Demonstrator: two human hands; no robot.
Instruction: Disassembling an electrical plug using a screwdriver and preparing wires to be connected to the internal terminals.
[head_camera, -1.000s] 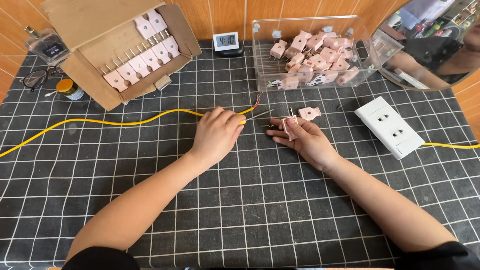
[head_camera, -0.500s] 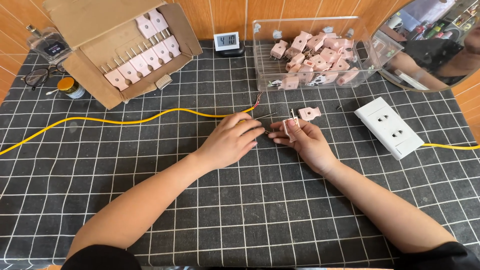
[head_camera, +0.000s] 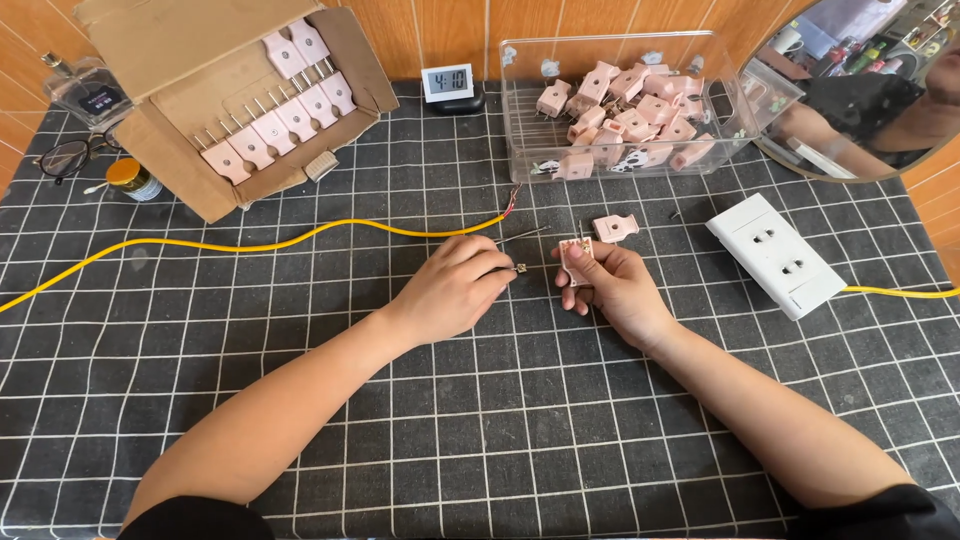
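My right hand (head_camera: 612, 290) grips an opened pink plug half (head_camera: 576, 258), held upright just above the checked cloth. My left hand (head_camera: 452, 290) is closed, and its fingertips pinch a tiny screw (head_camera: 521, 268) a short gap left of the plug. Another pink plug piece (head_camera: 615, 228) lies on the cloth just beyond my right hand. A thin screwdriver (head_camera: 522, 236) rests beyond my left hand. The yellow cable (head_camera: 300, 238) runs in from the left and ends in bare wires (head_camera: 513, 197) behind my left hand.
A clear plastic bin (head_camera: 520, 110) at the back holds several pink plugs. A cardboard box (head_camera: 180, 130) with a row of plugs sits back left. A white socket strip (head_camera: 775, 255) lies on the right, a small clock (head_camera: 448, 83) at the back, glasses (head_camera: 70, 155) and a jar (head_camera: 130, 180) far left.
My left hand has slid right along the cloth toward my right hand and now pinches the small screw. My right hand has tilted the plug half more upright.
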